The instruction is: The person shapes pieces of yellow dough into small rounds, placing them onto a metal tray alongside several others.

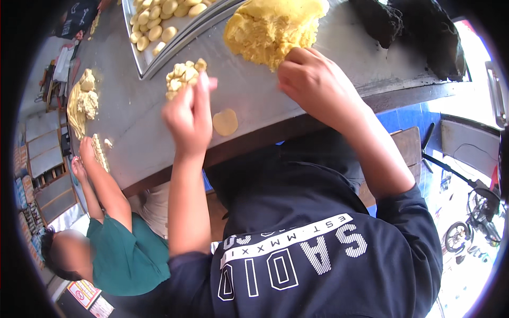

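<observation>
A large crumbly mass of yellow dough (275, 29) lies at the far side of the metal table. My right hand (308, 74) is at its near edge, fingers curled and pinched into it. My left hand (189, 117) is closed over the table, thumb pointing away from me and fingers folded; anything inside them is hidden. Just beyond it is a small heap of pale dough pieces (183, 74), partly covered by the hand. A thin flat dough disc (225, 122) lies between my hands, near the table's front edge.
A metal tray (142, 70) with several rounded dough pieces (154, 32) stands at the far left. Black plastic (419, 34) lies at the far right. On the left, a co-worker in green (127, 259) handles a dough strip (99, 151), near another dough lump (85, 103).
</observation>
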The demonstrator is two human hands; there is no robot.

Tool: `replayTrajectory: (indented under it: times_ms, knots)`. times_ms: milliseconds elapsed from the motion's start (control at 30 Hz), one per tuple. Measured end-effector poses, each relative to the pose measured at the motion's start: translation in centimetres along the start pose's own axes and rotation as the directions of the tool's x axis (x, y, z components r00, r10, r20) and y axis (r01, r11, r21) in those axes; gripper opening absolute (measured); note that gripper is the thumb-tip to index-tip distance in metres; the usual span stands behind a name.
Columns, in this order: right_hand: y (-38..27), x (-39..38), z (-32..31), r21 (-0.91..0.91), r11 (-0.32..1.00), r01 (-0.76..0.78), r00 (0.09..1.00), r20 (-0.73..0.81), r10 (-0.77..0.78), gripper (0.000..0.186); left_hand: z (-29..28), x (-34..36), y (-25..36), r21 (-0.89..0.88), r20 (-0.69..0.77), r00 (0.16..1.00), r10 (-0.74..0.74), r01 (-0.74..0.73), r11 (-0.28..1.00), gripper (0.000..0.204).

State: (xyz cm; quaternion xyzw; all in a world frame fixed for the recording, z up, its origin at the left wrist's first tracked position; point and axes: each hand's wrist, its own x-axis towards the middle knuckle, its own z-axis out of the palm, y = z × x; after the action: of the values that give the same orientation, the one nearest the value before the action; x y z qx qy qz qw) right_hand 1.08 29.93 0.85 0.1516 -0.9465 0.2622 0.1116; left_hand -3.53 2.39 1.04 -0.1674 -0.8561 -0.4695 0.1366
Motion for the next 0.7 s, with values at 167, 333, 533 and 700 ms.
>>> replayTrajectory:
  times_ms: [167,333,533,700]
  knots:
    - [-0.8,-2.6,-1.1,-0.035,0.998,-0.059,0.992,-0.113,0.054,0.021,-3.1,-7.7,0.5,0.728,0.162,0.977,0.138,-0.212,0.652,0.016]
    - [-2.7,-1.8,-0.4,0.121,0.989,0.084,0.995,-0.056,-0.077,0.016,-1.6,-7.6,0.0,0.4,0.048,0.999,0.007,-0.026,0.916,0.01]
    - [-4.1,-1.7,0.9,0.118,0.988,0.096,0.995,0.01,-0.098,0.031,0.0,-6.0,2.0,-0.452,0.141,0.889,-0.435,0.449,0.771,0.037]
    - [-6.0,0.1,2.9,0.355,0.92,0.166,0.971,-0.222,-0.089,0.023,0.9,-4.7,4.4,-0.788,0.274,0.835,-0.478,0.479,0.387,0.061]
